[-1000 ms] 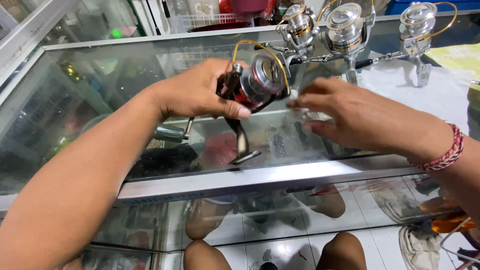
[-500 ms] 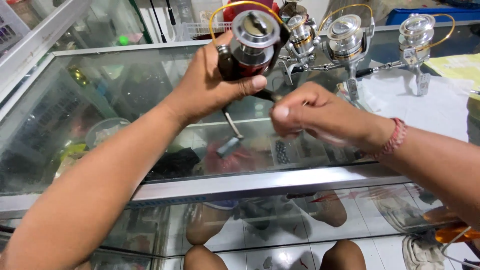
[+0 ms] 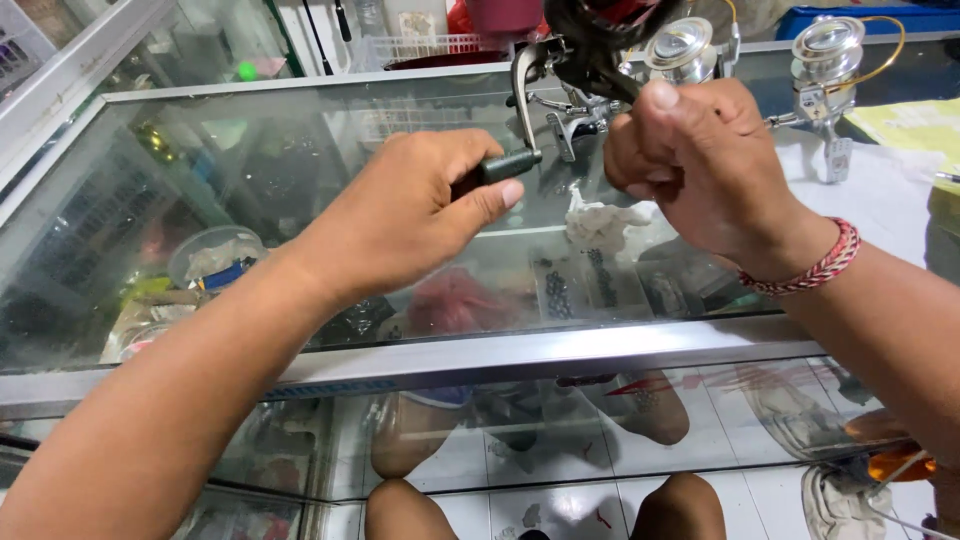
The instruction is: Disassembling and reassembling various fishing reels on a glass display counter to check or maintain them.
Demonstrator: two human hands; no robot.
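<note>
Landmark: the glass display counter (image 3: 300,150), seen from above; all places are given against it.

Over the counter's left half, the left forearm reaches in from the lower left corner. Left hand (image 3: 400,215) hangs above the glass near its middle, fingers curled, thumb and forefinger pinched on the dark handle knob (image 3: 500,166) of a fishing reel.

From the knob a silver crank arm (image 3: 522,90) rises to the reel body (image 3: 590,40), dark with a touch of red, held above the counter's far edge and partly cut off by the top of the view.

Right hand (image 3: 690,165) is just right of the reel, above the counter's right half, closed in a fist around the reel's stem; thumb tip up. A red and white braided band (image 3: 810,262) sits on that wrist.

On the counter's far right, standing on the glass: a silver reel (image 3: 685,45) behind the right hand, and another silver reel with a gold bail (image 3: 830,60) further right, well apart from both hands. A yellow-green sheet (image 3: 915,125) lies at the right edge.

Inside the counter, under the glass: a round lidded tub (image 3: 212,255) at left, a compartment box of small parts (image 3: 590,285) under the right hand.
</note>
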